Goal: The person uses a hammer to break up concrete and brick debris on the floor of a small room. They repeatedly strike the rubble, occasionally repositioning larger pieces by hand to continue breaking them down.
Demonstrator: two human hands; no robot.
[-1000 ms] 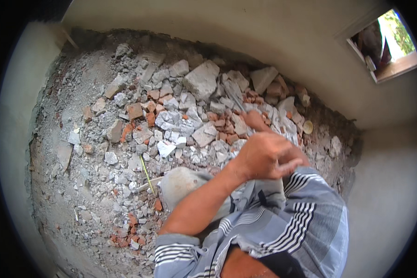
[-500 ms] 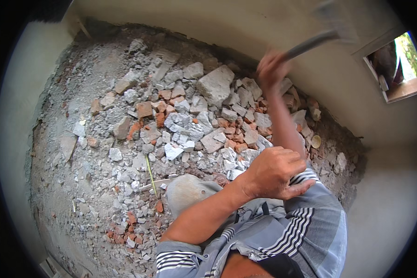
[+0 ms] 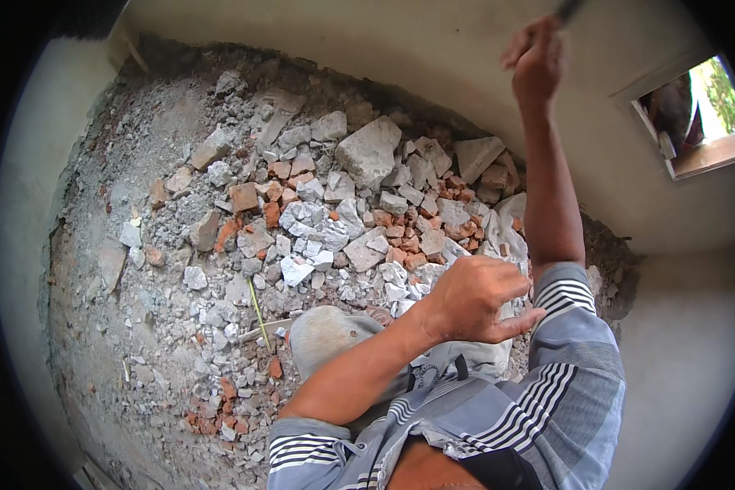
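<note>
Dark shaft (image 3: 569, 9) at upper right, raised above the rubble in the right hand (image 3: 539, 61); long axis runs obliquely up and rightward from the fist, far end cut off by the view's rim, so head not visible. Hands well apart: right clamped on the shaft, slightly blurred; left (image 3: 482, 302) folded in a loose fist, thumb extended, over the lap. Plain beige wall (image 3: 367, 37) behind the rubble; window opening (image 3: 698, 114) to the right. Left forearm and grey-clad knee (image 3: 322, 336) hide part of the floor. Rubble: large angular pale block (image 3: 369, 151), rough-faced; orange-red brick pieces (image 3: 243, 197); jagged white fragments (image 3: 296, 270); grey grit; thin yellow strip (image 3: 258, 310) near the knee.
</note>
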